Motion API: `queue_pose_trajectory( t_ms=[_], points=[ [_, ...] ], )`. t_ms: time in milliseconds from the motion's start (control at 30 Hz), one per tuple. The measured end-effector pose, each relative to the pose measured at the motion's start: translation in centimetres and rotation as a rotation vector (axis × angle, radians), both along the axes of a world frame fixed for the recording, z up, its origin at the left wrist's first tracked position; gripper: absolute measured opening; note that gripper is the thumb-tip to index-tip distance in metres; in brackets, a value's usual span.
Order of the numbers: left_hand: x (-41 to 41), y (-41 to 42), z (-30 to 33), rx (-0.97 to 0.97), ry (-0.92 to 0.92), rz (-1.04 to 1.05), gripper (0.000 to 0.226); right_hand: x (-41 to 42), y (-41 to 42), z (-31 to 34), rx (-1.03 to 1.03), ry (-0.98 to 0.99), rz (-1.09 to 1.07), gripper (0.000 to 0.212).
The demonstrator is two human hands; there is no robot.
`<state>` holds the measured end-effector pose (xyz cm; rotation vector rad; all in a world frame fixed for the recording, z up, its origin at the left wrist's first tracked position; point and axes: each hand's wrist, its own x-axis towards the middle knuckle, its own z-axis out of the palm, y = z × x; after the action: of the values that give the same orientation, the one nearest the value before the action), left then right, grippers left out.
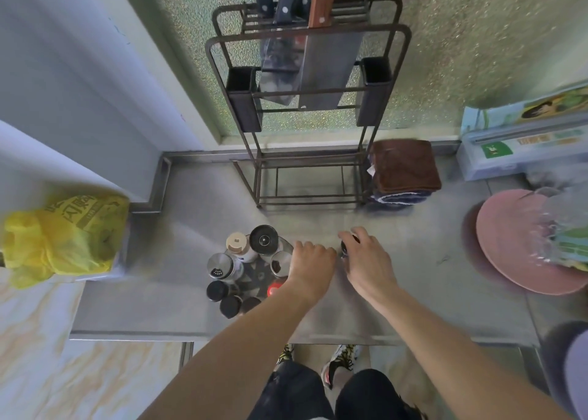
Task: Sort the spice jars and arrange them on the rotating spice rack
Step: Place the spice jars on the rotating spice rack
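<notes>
The round rotating spice rack (254, 276) stands on the steel counter, ringed with several jars: a beige-capped bottle (237, 243), a black-lidded grinder (264, 239), a steel shaker (219, 265), dark-lidded jars (218, 290) at the front and a red-capped one (273, 289). My left hand (310, 262) lies curled over the rack's right edge; whether it holds anything is hidden. My right hand (366, 260) grips a small black-lidded jar (345, 247) on the counter just right of the rack.
A metal knife rack (305, 107) with cleavers stands behind. Folded brown cloths (404, 168) lie at its right, a pink plate (521, 244) farther right, a yellow bag (63, 232) at the left. The counter's front edge (191, 335) is near my legs.
</notes>
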<state>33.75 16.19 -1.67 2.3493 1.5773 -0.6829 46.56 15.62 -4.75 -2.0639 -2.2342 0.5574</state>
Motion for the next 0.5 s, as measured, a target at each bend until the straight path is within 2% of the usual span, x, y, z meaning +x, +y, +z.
queue_pose_trajectory(
  t_ms=[167,367,500],
  points=[
    [0.4,-0.5,0.8,0.023,-0.116,-0.004,0.027,1.5,0.4,0.3,-0.017,0.077,-0.028,0.025],
    [-3.5,-0.9,7.5,0.230,-0.507,0.154,0.022,2.7,-0.7,7.3,0.127,0.177,-0.056,0.039],
    [-9.9,-0.9,12.0,0.240,-0.572,0.269,0.036,-0.6,-1.5,12.4,0.190,0.239,0.025,0.039]
  ],
)
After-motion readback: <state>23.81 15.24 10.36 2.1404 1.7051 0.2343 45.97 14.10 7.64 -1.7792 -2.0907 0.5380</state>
